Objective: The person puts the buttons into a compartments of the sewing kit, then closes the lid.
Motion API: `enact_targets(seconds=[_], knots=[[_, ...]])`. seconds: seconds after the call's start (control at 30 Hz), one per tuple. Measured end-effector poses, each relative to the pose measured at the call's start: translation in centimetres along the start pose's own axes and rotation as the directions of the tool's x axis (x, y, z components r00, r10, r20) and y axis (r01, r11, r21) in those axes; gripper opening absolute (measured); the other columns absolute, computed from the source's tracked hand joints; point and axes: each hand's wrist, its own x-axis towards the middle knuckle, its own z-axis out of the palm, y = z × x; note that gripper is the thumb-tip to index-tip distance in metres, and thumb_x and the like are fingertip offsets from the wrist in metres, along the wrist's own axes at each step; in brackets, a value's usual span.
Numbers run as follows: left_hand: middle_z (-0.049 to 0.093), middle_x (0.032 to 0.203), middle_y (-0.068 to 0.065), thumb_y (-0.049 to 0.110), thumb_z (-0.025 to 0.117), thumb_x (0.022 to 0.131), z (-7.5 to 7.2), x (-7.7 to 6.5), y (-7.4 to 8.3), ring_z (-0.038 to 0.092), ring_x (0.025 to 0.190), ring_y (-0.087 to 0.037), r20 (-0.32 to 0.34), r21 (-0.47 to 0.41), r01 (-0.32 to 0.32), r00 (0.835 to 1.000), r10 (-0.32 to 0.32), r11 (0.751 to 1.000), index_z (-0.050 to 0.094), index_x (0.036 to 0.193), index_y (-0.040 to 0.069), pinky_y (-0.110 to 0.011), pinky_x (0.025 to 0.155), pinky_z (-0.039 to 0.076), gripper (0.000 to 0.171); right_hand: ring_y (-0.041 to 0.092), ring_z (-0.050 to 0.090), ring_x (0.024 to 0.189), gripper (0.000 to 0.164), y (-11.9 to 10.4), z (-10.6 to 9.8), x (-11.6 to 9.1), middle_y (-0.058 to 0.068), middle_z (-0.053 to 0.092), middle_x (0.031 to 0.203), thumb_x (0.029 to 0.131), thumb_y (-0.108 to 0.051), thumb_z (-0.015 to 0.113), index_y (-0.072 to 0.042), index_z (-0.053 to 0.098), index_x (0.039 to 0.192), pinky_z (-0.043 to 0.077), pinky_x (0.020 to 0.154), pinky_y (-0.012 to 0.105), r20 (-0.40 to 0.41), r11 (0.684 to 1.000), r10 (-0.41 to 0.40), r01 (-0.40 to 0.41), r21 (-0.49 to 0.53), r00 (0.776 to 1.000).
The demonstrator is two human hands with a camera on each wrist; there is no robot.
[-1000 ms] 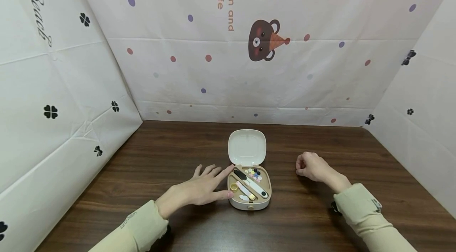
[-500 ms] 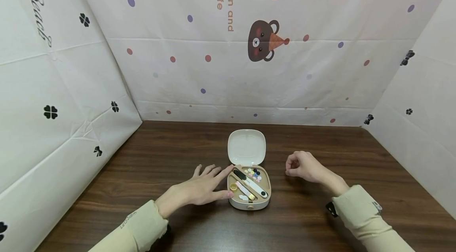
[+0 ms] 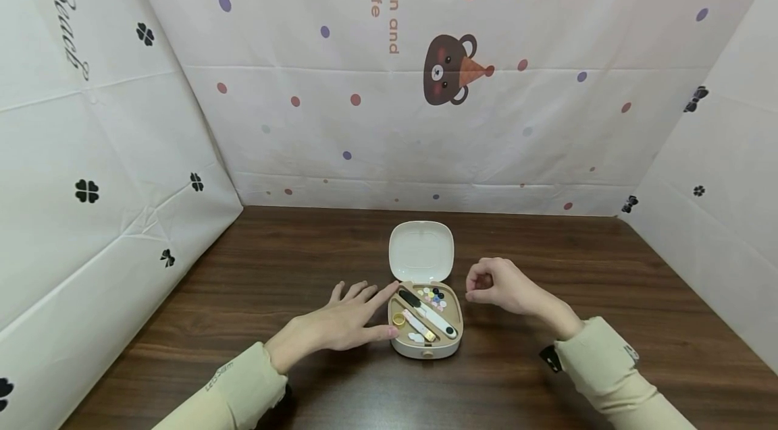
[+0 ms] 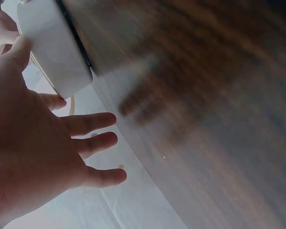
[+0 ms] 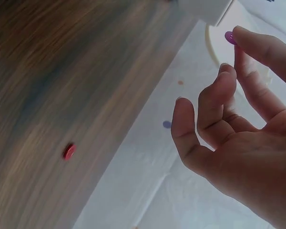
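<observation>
A small white sewing box (image 3: 413, 351) stands on the table with its lid (image 3: 421, 252) tipped back. Small buttons in several colours (image 3: 435, 297) lie in its right compartment. My left hand (image 3: 337, 324) is spread flat beside it, thumb and index fingertips on its left edge; the left wrist view shows the other fingers straight and holding nothing. Just right of the box, my right hand (image 3: 509, 287) pinches a purple button (image 5: 230, 37) between thumb and index finger, the other fingers loosely bent. A red button (image 5: 69, 151) lies on the tabletop in the right wrist view.
Inside the box are a white tool with a black end (image 3: 430, 315), a pale strip with a gold end (image 3: 419, 326), a gold ring (image 3: 398, 318) and white pieces (image 3: 416, 337). Printed white cloth (image 3: 340, 133) walls the dark wooden table (image 3: 292, 234) at back and sides.
My right hand has moved left toward the box, still pinching. The left hand and the box have stayed in place.
</observation>
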Motion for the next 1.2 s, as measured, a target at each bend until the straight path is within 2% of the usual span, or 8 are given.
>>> enact_targets(seconds=[0.43, 0.73, 1.0, 1.2], knots=[[0.037, 0.154, -0.014, 0.074, 0.036, 0.089, 0.0, -0.1, 0.0, 0.024, 0.146, -0.035, 0.002, -0.003, 0.0, 1.0, 0.0, 1.0, 0.011, 0.156, 0.031, -0.068, 0.112, 0.012, 0.082, 0.001, 0.05, 0.066, 0.013, -1.2, 1.4, 1.2, -0.004, 0.06, 0.072, 0.079, -0.013, 0.078, -0.013, 0.066, 0.075, 0.043, 0.061, 0.018, 0.075, 0.996, 0.023, -0.03, 0.09, 0.997], [0.037, 0.154, -0.014, 0.074, 0.035, 0.09, 0.2, -0.1, 0.0, 0.024, 0.146, -0.034, 0.0, 0.004, 0.001, 1.0, -0.001, 1.0, 0.01, 0.156, 0.033, -0.068, 0.112, 0.012, 0.081, 0.0, 0.048, 0.065, 0.013, -1.3, 2.2, 1.7, -0.006, 0.058, 0.07, 0.08, -0.011, 0.076, -0.013, 0.065, 0.073, 0.042, 0.061, 0.019, 0.084, 0.998, 0.034, -0.039, 0.058, 0.996], [0.037, 0.154, -0.014, 0.075, 0.035, 0.089, 0.1, 0.1, -0.1, 0.024, 0.146, -0.035, 0.001, -0.001, 0.003, 1.0, -0.003, 1.0, 0.011, 0.156, 0.033, -0.068, 0.112, 0.012, 0.082, 0.003, 0.045, 0.066, 0.015, -1.5, 2.5, 1.9, -0.006, 0.054, 0.07, 0.079, -0.011, 0.076, -0.015, 0.064, 0.072, 0.039, 0.061, 0.019, 0.059, 0.998, 0.057, -0.056, -0.025, 0.997], [0.037, 0.154, -0.014, 0.075, 0.034, 0.089, 0.1, 0.1, -0.1, 0.024, 0.146, -0.035, 0.0, 0.004, 0.003, 1.0, -0.003, 1.0, 0.011, 0.156, 0.033, -0.068, 0.112, 0.012, 0.082, 0.006, 0.045, 0.067, 0.016, -1.8, 2.6, 1.8, -0.002, 0.053, 0.071, 0.079, -0.009, 0.077, -0.015, 0.064, 0.071, 0.038, 0.059, 0.02, 0.038, 0.996, 0.073, -0.071, -0.045, 0.997]])
